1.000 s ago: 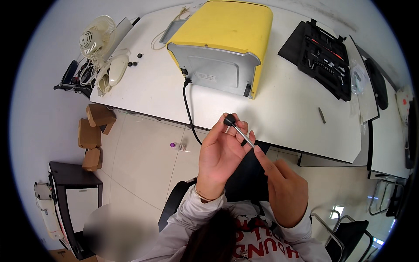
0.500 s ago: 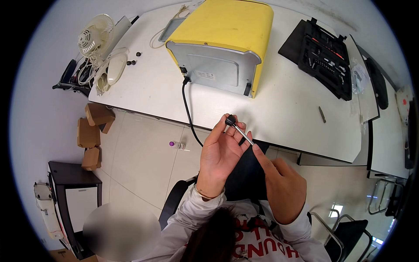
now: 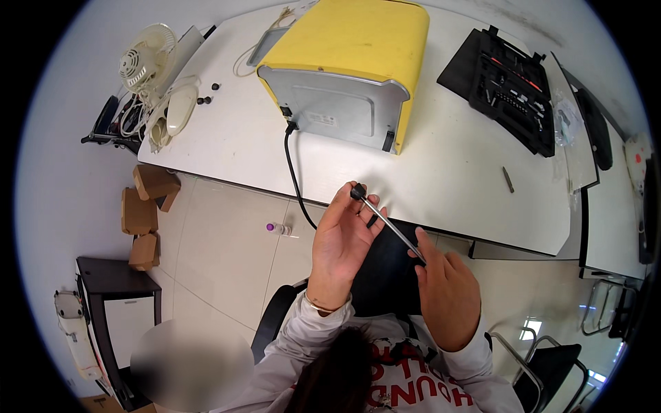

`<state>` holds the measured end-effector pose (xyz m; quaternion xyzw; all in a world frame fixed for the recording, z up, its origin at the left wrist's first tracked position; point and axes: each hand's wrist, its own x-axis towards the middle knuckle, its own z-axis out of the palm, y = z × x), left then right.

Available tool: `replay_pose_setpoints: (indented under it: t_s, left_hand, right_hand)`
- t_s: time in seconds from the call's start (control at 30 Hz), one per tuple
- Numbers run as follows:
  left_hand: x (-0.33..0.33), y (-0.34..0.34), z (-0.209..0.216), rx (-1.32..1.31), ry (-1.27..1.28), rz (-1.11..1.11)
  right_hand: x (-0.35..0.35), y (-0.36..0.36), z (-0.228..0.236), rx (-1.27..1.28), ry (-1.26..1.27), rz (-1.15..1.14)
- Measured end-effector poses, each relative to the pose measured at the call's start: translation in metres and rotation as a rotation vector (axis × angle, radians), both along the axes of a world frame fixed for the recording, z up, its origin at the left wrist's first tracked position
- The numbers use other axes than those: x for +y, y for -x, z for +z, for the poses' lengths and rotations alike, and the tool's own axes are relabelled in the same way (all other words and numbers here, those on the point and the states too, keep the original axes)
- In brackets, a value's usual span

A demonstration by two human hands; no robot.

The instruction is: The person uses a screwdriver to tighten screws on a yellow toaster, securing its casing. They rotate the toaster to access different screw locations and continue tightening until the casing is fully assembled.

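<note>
My left hand [image 3: 336,241] is palm up, with its thumb and fingertips pinching a small black knob-like piece [image 3: 357,192]. The tip of a screwdriver [image 3: 391,226] with a slim metal shaft meets that piece. My right hand [image 3: 449,296] closes around the screwdriver's other end, and its handle is hidden by the fingers. Both hands are in front of the table's near edge, above my lap. Beyond them stands a yellow appliance [image 3: 351,41] with a grey back panel and a black power cord [image 3: 292,165] plugged into it.
On the white table [image 3: 475,199] lie an open black tool case [image 3: 513,96], a small dark rod [image 3: 508,179] and several black pieces [image 3: 215,87]. A fan [image 3: 148,58] stands far left. Cardboard boxes [image 3: 140,210] and a purple-capped bottle [image 3: 277,228] are on the floor.
My right hand has shifted down along the screwdriver, so more of the shaft shows. My left hand has moved slightly left with the black piece.
</note>
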<state>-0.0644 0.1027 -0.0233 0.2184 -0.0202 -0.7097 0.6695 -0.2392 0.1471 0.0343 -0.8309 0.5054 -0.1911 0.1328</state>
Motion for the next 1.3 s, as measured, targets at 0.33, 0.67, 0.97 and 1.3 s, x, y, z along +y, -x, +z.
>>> replay_pose_setpoints:
  t_s: [0.33, 0.67, 0.97, 1.3]
  left_hand:
    - [-0.003, -0.001, 0.001, -0.06, 0.029, -0.007]
    - [-0.006, -0.005, -0.003, -0.062, 0.066, -0.006]
    - [-0.006, -0.005, 0.003, -0.18, 0.087, 0.011]
    - [-0.006, -0.004, -0.002, -0.017, 0.157, 0.034]
  right_hand:
    - [0.004, -0.001, -0.014, -0.186, -0.099, 0.054]
    - [0.005, -0.002, -0.015, -0.282, -0.238, 0.054]
    - [0.006, -0.005, -0.02, -0.389, -0.355, 0.058]
    - [0.007, -0.009, -0.022, -0.502, -0.433, 0.077]
